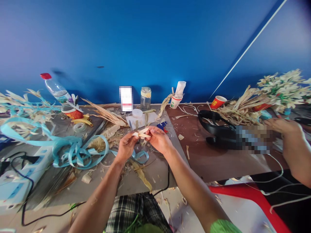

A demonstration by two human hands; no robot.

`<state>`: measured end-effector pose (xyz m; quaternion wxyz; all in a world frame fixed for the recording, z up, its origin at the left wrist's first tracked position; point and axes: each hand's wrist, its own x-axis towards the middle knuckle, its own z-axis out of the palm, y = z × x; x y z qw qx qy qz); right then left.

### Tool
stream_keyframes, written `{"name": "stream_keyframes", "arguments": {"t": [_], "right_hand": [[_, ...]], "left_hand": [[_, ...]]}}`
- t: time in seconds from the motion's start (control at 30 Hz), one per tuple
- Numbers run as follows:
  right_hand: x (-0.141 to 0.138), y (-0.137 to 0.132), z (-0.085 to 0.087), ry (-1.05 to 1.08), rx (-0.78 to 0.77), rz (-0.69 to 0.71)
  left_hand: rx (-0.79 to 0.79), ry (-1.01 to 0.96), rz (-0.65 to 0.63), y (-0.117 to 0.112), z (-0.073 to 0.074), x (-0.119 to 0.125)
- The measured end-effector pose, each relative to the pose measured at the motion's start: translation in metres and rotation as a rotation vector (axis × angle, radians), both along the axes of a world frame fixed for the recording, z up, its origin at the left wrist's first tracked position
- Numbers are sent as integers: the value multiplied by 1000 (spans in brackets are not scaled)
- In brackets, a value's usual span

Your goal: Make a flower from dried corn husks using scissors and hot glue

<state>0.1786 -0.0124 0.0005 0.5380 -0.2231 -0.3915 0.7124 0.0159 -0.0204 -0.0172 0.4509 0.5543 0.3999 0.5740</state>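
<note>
My left hand (126, 144) and my right hand (158, 139) meet above the grey table (126, 181), both pinched on a pale strip of dried husk (141, 133) held between their fingertips. The strip lies roughly level, with a second thin piece crossing it. Under my hands lie husk scraps and a loop of light blue ribbon (73, 150). A blue glue gun (162, 125) rests just beyond my right hand.
A plastic bottle (56, 89), glass jar (145, 98), paper cups (175, 101) and dried husk bundles line the back edge by the blue wall. A power strip (21, 178) with black cables sits left. Another person's arm (293, 145) reaches over the brown table at right, near husk flowers (283, 87).
</note>
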Motion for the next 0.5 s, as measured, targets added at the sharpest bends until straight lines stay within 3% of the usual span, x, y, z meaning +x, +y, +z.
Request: {"name": "stream_keyframes", "arguments": {"t": [0.27,0.4,0.5], "right_hand": [[9,-3,5,-112,76,79],[7,-3,7,-152,13,45],[5,-2,8,-161,-15,2]], "left_hand": [[64,68,-77,1,-2,2],[147,203,-117,2,-3,-1],[188,320,-77,1,-2,-2]]}}
